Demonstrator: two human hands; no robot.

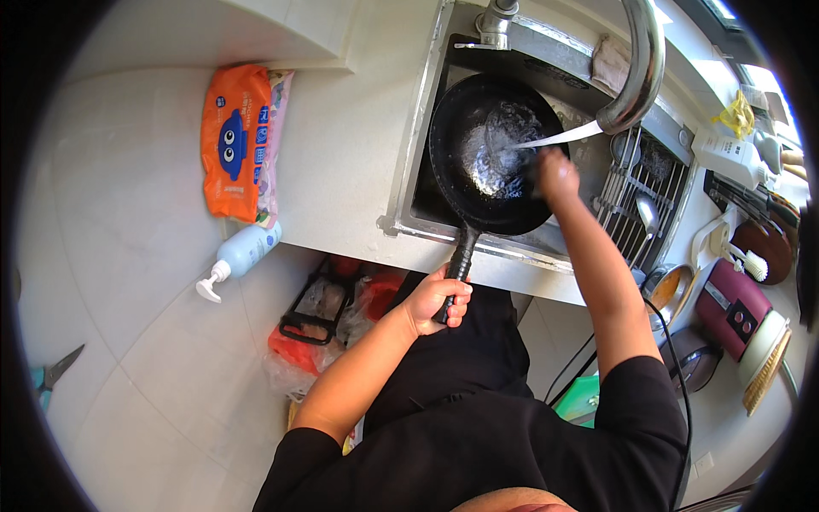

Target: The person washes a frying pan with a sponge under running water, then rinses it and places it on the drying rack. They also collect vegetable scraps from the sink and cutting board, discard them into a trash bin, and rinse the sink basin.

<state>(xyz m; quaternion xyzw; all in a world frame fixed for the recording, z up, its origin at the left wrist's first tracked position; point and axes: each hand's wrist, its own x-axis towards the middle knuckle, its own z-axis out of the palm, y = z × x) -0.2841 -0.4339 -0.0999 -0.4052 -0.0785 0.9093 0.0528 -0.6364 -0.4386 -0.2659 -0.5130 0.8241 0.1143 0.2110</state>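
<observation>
A black wok (451,121) lies over the stainless steel sink (409,211), its handle (462,256) pointing back toward my body. My left hand (440,299) is wrapped around that handle. From the curved faucet spout (642,70) a stream of water (563,136) runs into the wok, and water pools and glints in the bowl. My right hand (558,174) is at the wok's right side, just below the stream. It is blurred, with something dark by its fingers, so I cannot tell whether it holds anything.
Left of the sink are an orange wipes pack (233,147) and a pale blue pump bottle (246,251). A metal rack (624,185) with a ladle (646,214) spans the sink's right side. Beyond stand a white bottle (726,157), a metal bowl (668,291) and a maroon appliance (729,307).
</observation>
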